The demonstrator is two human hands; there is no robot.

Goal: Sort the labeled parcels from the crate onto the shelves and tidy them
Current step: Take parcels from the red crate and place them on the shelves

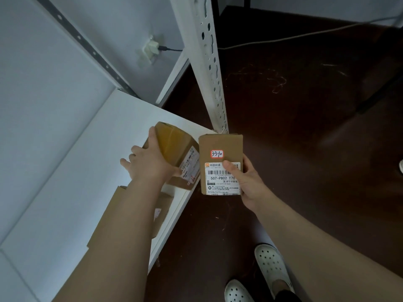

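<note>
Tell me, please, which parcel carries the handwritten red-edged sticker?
The right-hand parcel, held beyond the shelf edge by the right hand; the taped parcel under the left hand shows none.

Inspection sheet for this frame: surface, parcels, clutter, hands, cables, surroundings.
Surface: white shelf board, parcels near its front edge.
Job's things: taped parcel on the shelf; labelled parcel marked 3-3-10, held in the air beside it; third parcel partly hidden by the left forearm; no crate seen.
Clutter: loose threads on the floor.
Grippers: left hand grips the taped parcel; right hand holds the labelled parcel, thumb on its shipping label.
Cables: white cable across the floor; black cable at the wall socket.
Surroundings: slotted upright, dark floor, white shoes.
</note>
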